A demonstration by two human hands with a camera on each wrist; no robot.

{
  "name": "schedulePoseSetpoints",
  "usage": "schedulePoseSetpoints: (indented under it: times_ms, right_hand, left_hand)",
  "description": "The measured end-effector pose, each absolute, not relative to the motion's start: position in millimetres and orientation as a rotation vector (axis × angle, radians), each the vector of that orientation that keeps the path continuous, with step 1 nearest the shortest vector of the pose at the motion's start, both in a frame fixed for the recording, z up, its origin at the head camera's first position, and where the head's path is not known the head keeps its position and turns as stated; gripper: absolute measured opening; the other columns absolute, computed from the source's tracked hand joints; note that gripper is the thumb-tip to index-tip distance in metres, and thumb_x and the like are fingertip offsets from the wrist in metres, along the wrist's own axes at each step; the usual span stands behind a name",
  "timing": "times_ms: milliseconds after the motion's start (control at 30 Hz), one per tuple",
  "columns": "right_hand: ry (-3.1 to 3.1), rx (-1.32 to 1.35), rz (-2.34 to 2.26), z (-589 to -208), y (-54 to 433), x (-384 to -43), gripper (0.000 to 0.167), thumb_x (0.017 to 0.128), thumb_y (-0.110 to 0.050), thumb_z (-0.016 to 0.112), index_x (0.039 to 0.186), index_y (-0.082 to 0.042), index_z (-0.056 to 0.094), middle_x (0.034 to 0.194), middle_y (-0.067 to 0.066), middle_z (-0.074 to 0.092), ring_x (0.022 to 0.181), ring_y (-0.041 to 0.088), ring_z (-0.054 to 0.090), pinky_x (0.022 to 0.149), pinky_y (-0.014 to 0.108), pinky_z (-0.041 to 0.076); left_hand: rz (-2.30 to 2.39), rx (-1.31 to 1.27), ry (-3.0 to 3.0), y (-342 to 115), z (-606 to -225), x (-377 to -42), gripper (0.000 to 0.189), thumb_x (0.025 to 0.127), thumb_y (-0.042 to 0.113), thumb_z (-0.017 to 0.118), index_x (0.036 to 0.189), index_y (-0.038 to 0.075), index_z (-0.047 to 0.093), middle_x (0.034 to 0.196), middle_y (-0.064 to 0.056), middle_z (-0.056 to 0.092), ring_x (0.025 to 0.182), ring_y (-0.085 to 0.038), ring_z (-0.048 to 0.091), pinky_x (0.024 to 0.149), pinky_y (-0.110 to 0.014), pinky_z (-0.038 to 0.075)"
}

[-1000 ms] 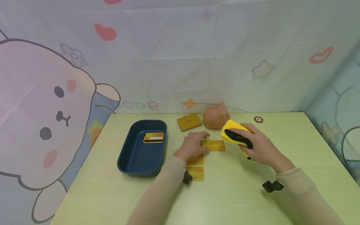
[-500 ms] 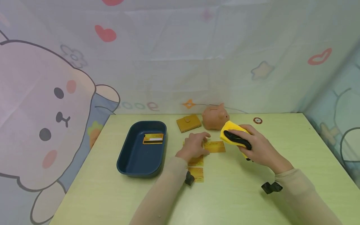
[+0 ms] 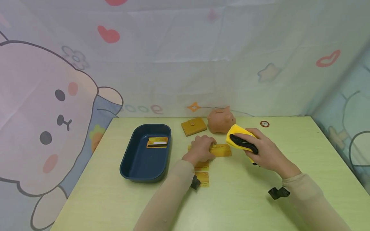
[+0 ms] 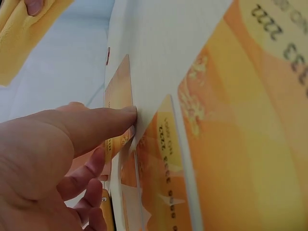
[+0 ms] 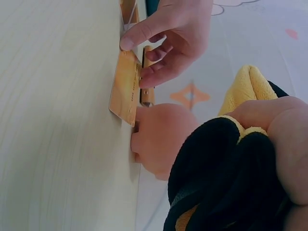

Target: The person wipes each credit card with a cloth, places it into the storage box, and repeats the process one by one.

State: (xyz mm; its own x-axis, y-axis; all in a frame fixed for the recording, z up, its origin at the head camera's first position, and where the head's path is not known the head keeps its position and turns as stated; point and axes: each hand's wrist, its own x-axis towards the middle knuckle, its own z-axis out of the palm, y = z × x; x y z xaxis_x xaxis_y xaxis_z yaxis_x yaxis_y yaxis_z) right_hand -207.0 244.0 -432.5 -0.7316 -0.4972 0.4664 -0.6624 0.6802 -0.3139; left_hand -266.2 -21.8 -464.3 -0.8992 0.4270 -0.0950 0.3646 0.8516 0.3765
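Note:
My left hand (image 3: pixel 200 149) pinches a yellow-orange bank card (image 3: pixel 221 150) by its left end, thumb at the near edge and fingers at the far one. In the right wrist view this card (image 5: pixel 125 86) stands tilted up at the tabletop. More cards lie flat beneath and in front of the left hand, including a card (image 3: pixel 204 179) nearest the front and another card (image 4: pixel 166 168) in the left wrist view. My right hand (image 3: pixel 267 150) grips a folded yellow and black cloth (image 3: pixel 237 131) above the table, right of the pinched card.
A dark blue tray (image 3: pixel 144 165) at the left holds one card (image 3: pixel 157 142), its striped side up. Along the back stand a mustard wallet (image 3: pixel 194 126) and a pink piggy bank (image 3: pixel 220 121), with a red and white chip (image 3: pixel 264 124) to the right. A printed curtain hangs behind.
My left fingers have closed on the bank card, and its near edge now looks slightly lifted and tilted. My right hand stays with the cloth in nearly the same place.

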Motion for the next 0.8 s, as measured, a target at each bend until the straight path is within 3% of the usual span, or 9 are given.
schedulePoseSetpoints:
  times_ms: [300,633,800]
  right_hand:
    - [-2.553,0.920,0.661,-432.7,242.1,-207.0,0.075,0.081,0.005,0.085,0.146,-0.019,0.060,0.141,0.016,0.053,0.114,0.037,0.063,0.082,0.055,0.062]
    - [-2.568,0.898,0.657,-430.9,244.0,-205.8,0.075,0.080,0.005,0.086,0.146,-0.021,0.060,0.142,0.015,0.052,0.114,0.038,0.063,0.082,0.055,0.062]
    - [-2.549,0.908,0.654,-430.6,244.3,-205.7,0.077,0.079,0.006,0.086,0.146,-0.021,0.060,0.141,0.016,0.053,0.112,0.037,0.064,0.080,0.054,0.062]
  left_hand:
    - [0.596,0.639,2.833,-19.3,-463.7,-266.5,0.051,0.084,0.019,0.091,0.130,0.014,0.070,0.124,-0.003,0.063,0.115,-0.020,0.056,0.101,-0.049,0.049]
    - [0.660,0.702,2.800,-16.4,-459.7,-265.7,0.050,0.082,0.006,0.088,0.129,0.008,0.070,0.126,-0.007,0.063,0.118,-0.022,0.052,0.109,-0.035,0.048]
    - [0.767,0.760,2.808,-18.2,-456.0,-267.4,0.052,0.077,-0.008,0.080,0.127,0.006,0.073,0.126,-0.009,0.065,0.117,-0.023,0.054,0.108,-0.033,0.048]
